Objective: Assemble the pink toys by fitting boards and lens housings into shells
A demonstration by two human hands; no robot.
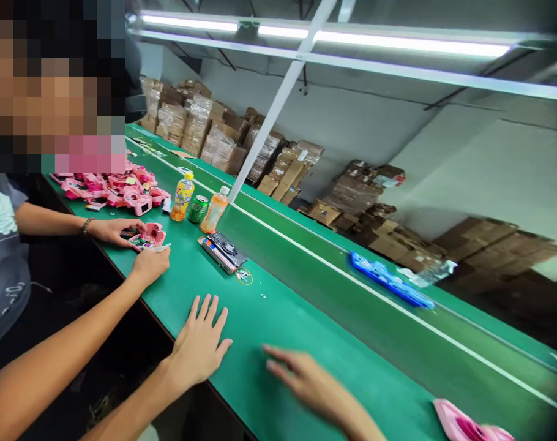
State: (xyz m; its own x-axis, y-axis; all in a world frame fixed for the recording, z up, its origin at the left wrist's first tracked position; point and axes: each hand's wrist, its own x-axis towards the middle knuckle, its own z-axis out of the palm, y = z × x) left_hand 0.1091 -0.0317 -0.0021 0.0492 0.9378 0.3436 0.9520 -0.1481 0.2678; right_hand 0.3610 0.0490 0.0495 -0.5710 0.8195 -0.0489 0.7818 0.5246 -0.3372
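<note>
My left hand (198, 346) lies palm down with its fingers spread on the green tabletop (242, 318), near the front edge, and holds nothing. To its right, my right hand (306, 383) is slightly blurred over the green surface, with fingers stretched toward the left and nothing held. Beyond my left hand lies a flat box with a black item on it (223, 250), beside a small ring-shaped yellow band (244, 276). A pink item (471, 422) sits at the lower right, away from my right hand.
On the left, a co-worker's hands (150, 264) hold a pink part (154, 236). Behind are a pile of pink parts (122, 187), a yellow-capped bottle (182, 197), a green can (198, 209) and an orange drink bottle (215, 210). A blue item (388, 280) lies across the belt.
</note>
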